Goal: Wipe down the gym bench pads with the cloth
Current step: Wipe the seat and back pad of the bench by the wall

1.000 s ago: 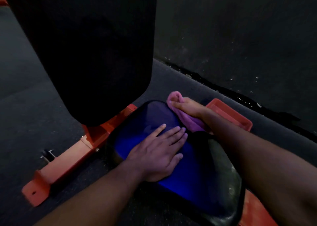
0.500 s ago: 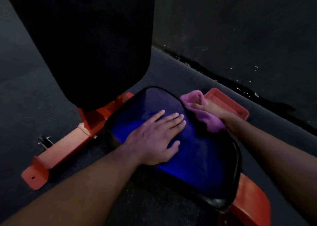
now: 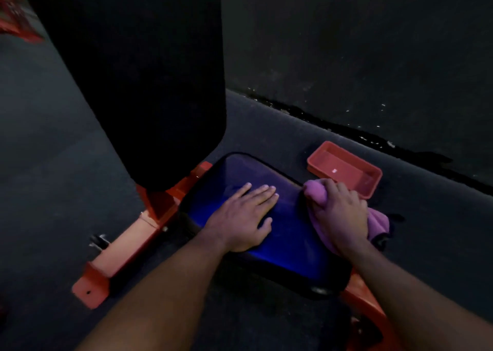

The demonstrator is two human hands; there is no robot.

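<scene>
The glossy dark seat pad (image 3: 288, 244) of the bench lies low in front of me, with a blue sheen on it. My left hand (image 3: 244, 216) rests flat on its middle, fingers spread. My right hand (image 3: 340, 214) grips a bunched pink cloth (image 3: 377, 221) against the pad's right edge; part of the cloth hangs off that side. The tall black back pad (image 3: 138, 78) rises steeply at the upper left.
The bench's orange frame (image 3: 128, 246) runs across the dark floor to the lower left and shows again at the lower right. A red plastic tray (image 3: 344, 168) sits on the floor just beyond the seat pad. A dark wall stands behind it.
My right hand has drawn the cloth from the pad's far top edge rightward and toward me along the right edge. The left hand stays flat on the pad. The red tray is now uncovered.
</scene>
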